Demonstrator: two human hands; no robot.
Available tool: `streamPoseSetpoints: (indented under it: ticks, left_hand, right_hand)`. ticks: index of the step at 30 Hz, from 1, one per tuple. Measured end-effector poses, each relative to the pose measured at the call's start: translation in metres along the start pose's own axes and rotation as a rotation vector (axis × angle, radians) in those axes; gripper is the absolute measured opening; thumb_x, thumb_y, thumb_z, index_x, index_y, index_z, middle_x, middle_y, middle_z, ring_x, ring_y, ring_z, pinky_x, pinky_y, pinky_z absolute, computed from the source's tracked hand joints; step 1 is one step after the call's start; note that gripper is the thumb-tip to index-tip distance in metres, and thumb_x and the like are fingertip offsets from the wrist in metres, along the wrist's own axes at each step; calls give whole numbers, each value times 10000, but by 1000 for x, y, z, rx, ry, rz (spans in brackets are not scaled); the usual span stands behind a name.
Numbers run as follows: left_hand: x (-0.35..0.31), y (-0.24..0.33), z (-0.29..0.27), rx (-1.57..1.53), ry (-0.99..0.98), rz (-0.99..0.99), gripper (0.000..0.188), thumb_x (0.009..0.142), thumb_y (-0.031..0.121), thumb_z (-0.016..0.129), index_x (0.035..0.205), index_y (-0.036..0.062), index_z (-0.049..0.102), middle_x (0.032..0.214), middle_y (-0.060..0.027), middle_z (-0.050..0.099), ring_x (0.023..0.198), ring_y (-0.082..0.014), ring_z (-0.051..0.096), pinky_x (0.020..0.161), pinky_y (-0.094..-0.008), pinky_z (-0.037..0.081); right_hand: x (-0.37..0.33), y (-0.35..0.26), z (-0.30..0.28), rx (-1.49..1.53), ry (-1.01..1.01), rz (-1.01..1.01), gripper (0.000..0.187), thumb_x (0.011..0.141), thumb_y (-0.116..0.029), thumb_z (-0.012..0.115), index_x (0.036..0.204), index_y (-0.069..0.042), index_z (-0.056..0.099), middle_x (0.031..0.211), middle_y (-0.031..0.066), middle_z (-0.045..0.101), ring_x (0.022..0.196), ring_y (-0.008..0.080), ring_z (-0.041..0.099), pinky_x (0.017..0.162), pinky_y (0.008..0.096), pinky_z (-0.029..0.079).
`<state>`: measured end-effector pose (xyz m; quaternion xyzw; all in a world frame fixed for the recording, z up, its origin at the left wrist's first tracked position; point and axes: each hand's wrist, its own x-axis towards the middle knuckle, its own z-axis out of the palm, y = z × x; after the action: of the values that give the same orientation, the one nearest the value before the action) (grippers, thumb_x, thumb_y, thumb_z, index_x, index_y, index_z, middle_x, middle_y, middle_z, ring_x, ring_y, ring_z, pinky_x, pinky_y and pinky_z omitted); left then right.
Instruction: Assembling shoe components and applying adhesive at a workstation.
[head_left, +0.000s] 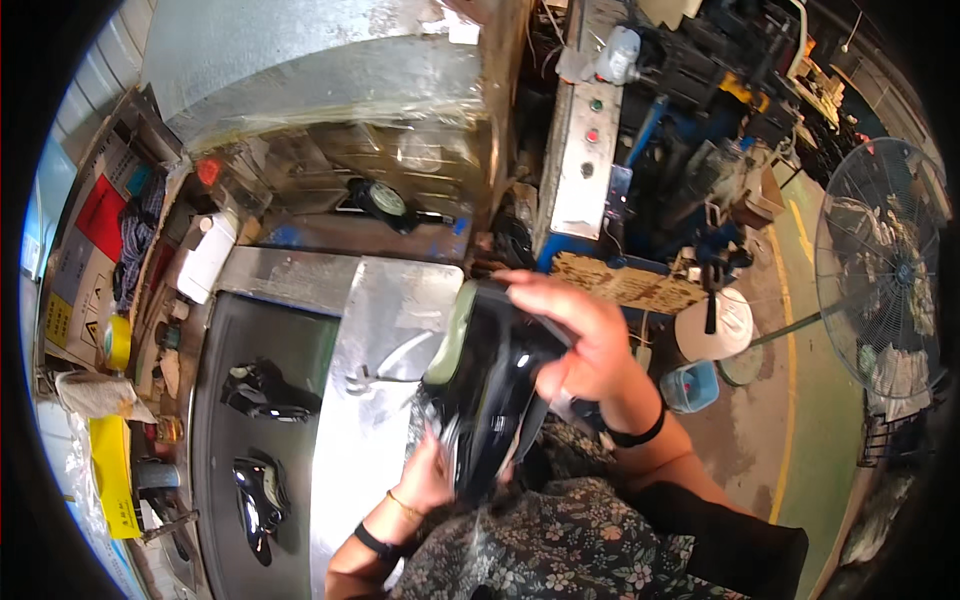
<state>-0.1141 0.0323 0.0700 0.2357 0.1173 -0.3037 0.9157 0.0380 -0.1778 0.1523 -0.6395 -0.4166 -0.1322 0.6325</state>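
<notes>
A glossy black shoe (495, 385) with a pale green strip along one side is held up in front of my body, slightly blurred. At its upper right end, my right hand (590, 340) grips it with bent fingers. My left hand (428, 472) closes on its lower left side, its fingers partly hidden. Below the shoe lies a bare metal worktop (385, 320), where a thin pale strap or hook-like piece (385, 375) shows. Left of that, two more glossy black shoes (262, 505) rest on a dark conveyor belt (225, 340).
Ahead stands a metal machine hood (330, 90) with a dark shoe-like piece (385, 203) in its opening. A control panel (588, 150) with buttons is to its right. A large fan (885, 270), white bucket (715, 325) and blue bin (690, 386) stand right. Cluttered shelving (150, 340) lines the left.
</notes>
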Motion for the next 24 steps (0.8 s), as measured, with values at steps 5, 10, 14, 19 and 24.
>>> streamPoseSetpoints:
  ticks: [5,10,14,19,24]
  left_hand:
    - [76,14,25,790,20,642,584,1027,447,360,1405,6,415,1374,-148,496,1297,-225,449,1097,-339,322]
    - [108,-4,53,513,50,324,484,1025,395,397,1120,-26,616,1034,-106,648,954,-174,617,851,-303,508]
    - [108,-14,45,661,255,514,465,1022,370,426,1195,-35,577,1117,-127,630,1048,-193,597,914,-309,483]
    - [93,-14,13,1406,334,949,523,823,150,719,1280,11,505,1294,-169,527,1229,-314,499,1035,-355,391]
    - [82,34,8,1033,153,500,534,891,107,668,1376,39,456,1257,-51,558,1144,-134,515,991,-276,413]
  right_hand:
    - [-46,-24,-15,-576,-212,112,602,643,-345,834,1148,-67,665,1062,181,680,905,307,693,760,352,566]
    - [-56,-40,-12,-512,-378,370,512,675,-369,825,1056,-51,699,1019,182,686,858,328,684,693,356,547]
    - [-65,-7,-16,-242,-263,324,456,741,-272,803,1105,-29,678,1027,189,688,887,275,705,729,325,542]
    - [-166,20,28,27,-39,724,529,927,-110,583,1409,17,405,1329,182,544,1262,209,501,1029,324,385]
    - [-155,39,6,425,-6,959,283,965,-130,565,1179,51,603,1060,67,676,934,127,618,845,280,485]
